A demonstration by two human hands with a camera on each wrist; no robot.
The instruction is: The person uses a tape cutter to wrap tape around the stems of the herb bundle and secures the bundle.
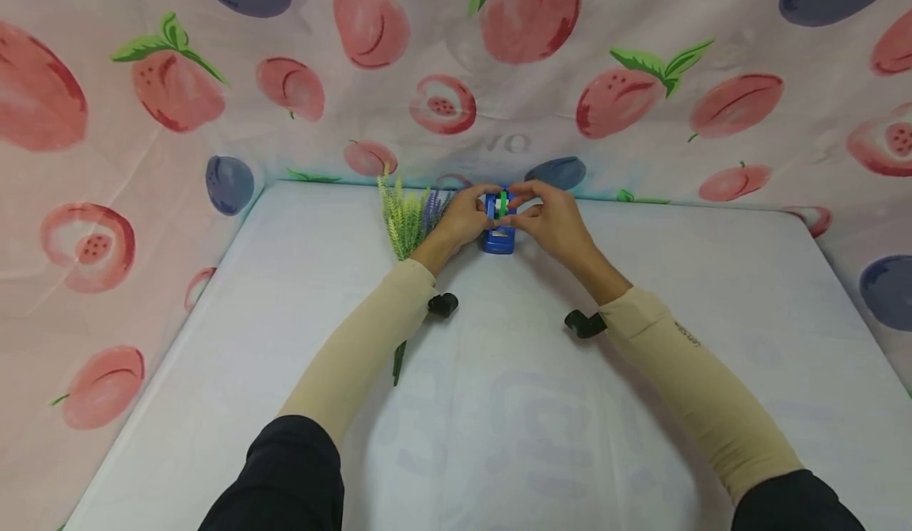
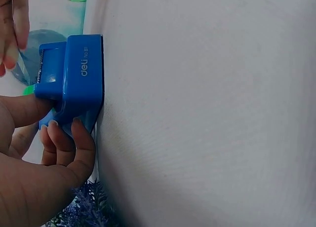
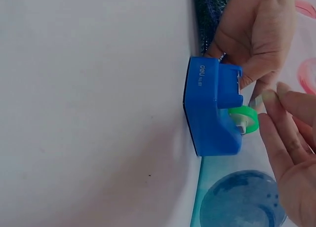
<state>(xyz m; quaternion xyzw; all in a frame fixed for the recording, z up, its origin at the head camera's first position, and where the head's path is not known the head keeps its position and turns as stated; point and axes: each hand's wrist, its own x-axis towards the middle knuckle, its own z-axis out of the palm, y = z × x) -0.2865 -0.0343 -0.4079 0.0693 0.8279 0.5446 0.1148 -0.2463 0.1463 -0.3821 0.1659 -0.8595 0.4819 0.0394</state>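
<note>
A blue tape dispenser [image 1: 499, 241] stands at the far edge of the white table, its cutter end facing me. A roll of tape with a green core [image 3: 250, 116] sits in it. My left hand [image 1: 461, 221] grips the dispenser's side, thumb and fingertips against the blue body [image 2: 83, 84] in the left wrist view. On the other side, my right hand [image 1: 559, 219] is beside the roll. Its thumb and finger pinch a thin clear strip of tape [image 3: 256, 101] that comes off the roll. The far part of the roll is hidden by the dispenser.
Yellow-green artificial flower sprigs [image 1: 401, 218] lie left of the dispenser, partly under my left arm, with purple sprigs [image 1: 433, 208] beside them. A fruit-print cloth [image 1: 442, 48] hangs directly behind the white table [image 1: 499, 404].
</note>
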